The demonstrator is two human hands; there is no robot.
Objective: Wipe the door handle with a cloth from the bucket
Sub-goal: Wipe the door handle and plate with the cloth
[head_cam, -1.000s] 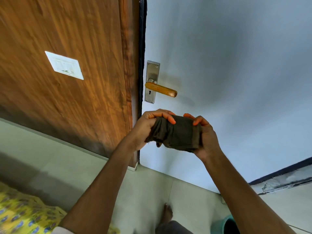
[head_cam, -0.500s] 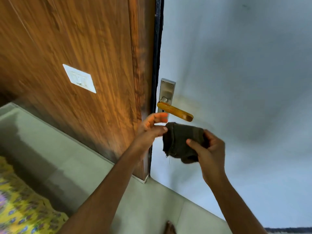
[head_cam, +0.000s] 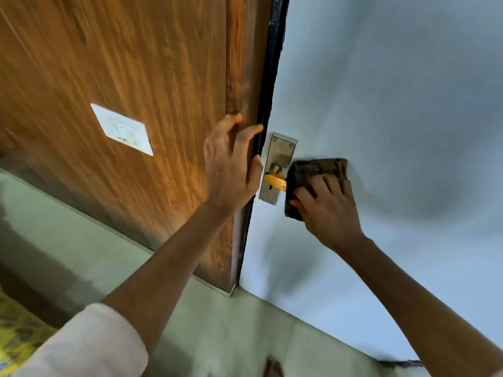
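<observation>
The orange lever handle (head_cam: 275,182) stuck out from its steel backplate (head_cam: 277,170) on the pale door (head_cam: 381,104), mostly covered by the dark folded cloth (head_cam: 313,172) that the right hand (head_cam: 330,210) pressed around it. The left hand (head_cam: 231,170) was spread wide and empty by the door edge. Downward pressure would probably dip the lever and unlatch the door.

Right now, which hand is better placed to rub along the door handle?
The right hand. It presses the cloth over the yellow handle. The left hand is open and empty by the door edge.
</observation>
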